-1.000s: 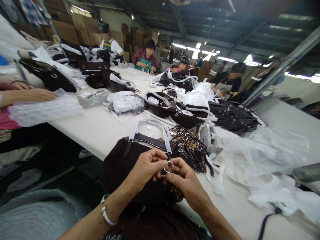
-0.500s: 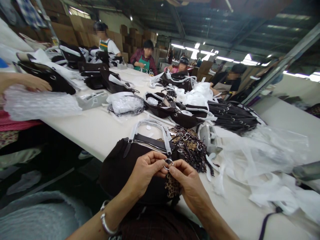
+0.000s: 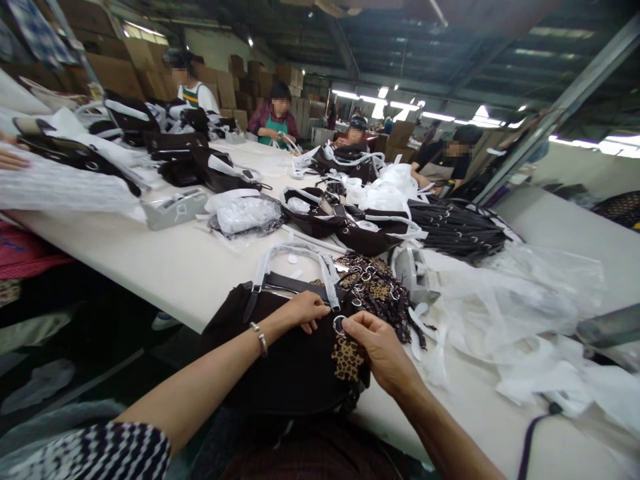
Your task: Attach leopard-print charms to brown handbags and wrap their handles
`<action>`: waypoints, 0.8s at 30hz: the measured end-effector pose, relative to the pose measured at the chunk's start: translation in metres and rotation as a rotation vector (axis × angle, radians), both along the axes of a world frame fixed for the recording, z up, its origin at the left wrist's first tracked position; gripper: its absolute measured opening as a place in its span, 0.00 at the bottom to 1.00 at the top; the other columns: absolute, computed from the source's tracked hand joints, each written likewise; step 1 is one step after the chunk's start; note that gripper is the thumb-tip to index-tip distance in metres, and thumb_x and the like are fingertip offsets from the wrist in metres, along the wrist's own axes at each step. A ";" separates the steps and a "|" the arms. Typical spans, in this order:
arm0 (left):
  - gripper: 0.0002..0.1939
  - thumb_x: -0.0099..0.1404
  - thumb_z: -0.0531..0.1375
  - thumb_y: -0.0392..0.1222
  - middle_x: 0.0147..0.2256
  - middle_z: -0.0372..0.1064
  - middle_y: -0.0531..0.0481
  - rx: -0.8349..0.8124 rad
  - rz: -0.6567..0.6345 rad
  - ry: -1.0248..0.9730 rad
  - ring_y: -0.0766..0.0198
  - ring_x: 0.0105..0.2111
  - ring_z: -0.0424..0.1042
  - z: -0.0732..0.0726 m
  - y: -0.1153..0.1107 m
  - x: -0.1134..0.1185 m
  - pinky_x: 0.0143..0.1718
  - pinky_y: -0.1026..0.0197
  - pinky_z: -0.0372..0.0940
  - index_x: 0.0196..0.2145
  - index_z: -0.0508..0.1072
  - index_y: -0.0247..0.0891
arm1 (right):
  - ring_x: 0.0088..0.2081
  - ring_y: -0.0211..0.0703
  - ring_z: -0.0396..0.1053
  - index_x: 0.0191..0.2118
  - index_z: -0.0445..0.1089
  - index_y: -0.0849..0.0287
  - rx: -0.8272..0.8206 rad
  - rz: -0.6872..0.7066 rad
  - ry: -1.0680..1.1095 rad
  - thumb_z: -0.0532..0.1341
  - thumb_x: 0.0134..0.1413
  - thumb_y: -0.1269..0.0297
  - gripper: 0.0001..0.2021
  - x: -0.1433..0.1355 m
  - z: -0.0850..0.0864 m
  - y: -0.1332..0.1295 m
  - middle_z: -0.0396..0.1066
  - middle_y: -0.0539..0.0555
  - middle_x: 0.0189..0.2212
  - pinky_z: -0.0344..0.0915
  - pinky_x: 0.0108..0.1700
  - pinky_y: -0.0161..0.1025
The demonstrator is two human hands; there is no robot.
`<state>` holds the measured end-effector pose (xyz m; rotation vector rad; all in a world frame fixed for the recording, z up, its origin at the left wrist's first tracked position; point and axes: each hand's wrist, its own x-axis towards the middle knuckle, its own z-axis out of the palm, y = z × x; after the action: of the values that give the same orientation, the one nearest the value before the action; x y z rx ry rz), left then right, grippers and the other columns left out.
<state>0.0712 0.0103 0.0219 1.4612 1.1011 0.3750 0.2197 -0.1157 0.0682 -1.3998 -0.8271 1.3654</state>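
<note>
A dark handbag point(image 3: 280, 373) stands at the table's near edge, its upright handles point(image 3: 295, 248) wrapped in white material. My right hand point(image 3: 383, 347) pinches a silver ring point(image 3: 339, 325) between thumb and fingers. Below the ring hangs a leopard-print charm point(image 3: 347, 360) against the bag's front. My left hand point(image 3: 306, 311) is closed beside the lower end of the right handle strap; its fingertips hide whatever they may grip. Behind the bag lies a pile of leopard-print charms point(image 3: 379, 291) with rings and dark tassels.
Several dark bags point(image 3: 320, 213) and a bundle of black straps point(image 3: 453, 227) lie across the table. A tape dispenser point(image 3: 175, 208) is at left, another point(image 3: 413, 273) beside the charms. Clear plastic sheets point(image 3: 530, 293) cover the right side. Co-workers point(image 3: 276, 119) are around the table.
My left hand has let go of the ring and moved up and left to the strap's end. My right hand keeps the ring, and the charm now hangs in fuller view.
</note>
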 end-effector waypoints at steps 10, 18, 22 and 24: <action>0.10 0.58 0.64 0.40 0.17 0.66 0.55 -0.101 0.107 -0.200 0.68 0.19 0.69 -0.025 0.009 0.037 0.19 0.69 0.63 0.27 0.66 0.36 | 0.23 0.38 0.68 0.27 0.69 0.59 -0.026 -0.022 0.064 0.68 0.45 0.51 0.16 -0.004 0.004 0.011 0.73 0.49 0.24 0.65 0.28 0.36; 0.10 0.54 0.66 0.42 0.16 0.63 0.57 -0.054 0.092 -0.328 0.72 0.15 0.61 -0.031 0.021 0.040 0.16 0.69 0.57 0.26 0.70 0.33 | 0.25 0.39 0.66 0.27 0.73 0.59 0.045 -0.029 -0.348 0.65 0.48 0.56 0.11 -0.002 -0.011 0.025 0.71 0.48 0.23 0.62 0.31 0.36; 0.12 0.57 0.64 0.46 0.23 0.69 0.53 0.042 0.157 -0.389 0.70 0.22 0.66 -0.031 0.025 0.036 0.21 0.70 0.60 0.31 0.71 0.34 | 0.27 0.40 0.65 0.29 0.75 0.60 0.071 -0.082 -0.474 0.64 0.50 0.55 0.12 0.003 -0.024 0.035 0.72 0.49 0.24 0.62 0.32 0.37; 0.14 0.59 0.62 0.49 0.28 0.71 0.51 0.054 0.177 -0.416 0.68 0.25 0.69 -0.031 0.023 0.031 0.23 0.69 0.62 0.34 0.70 0.34 | 0.24 0.39 0.64 0.30 0.73 0.59 0.060 -0.124 -0.452 0.64 0.49 0.54 0.12 0.005 -0.034 0.041 0.69 0.48 0.22 0.62 0.29 0.37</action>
<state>0.1020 0.0332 -0.0094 1.2601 0.8875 0.8004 0.2252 -0.0749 0.0339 -1.7112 -1.0418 0.9324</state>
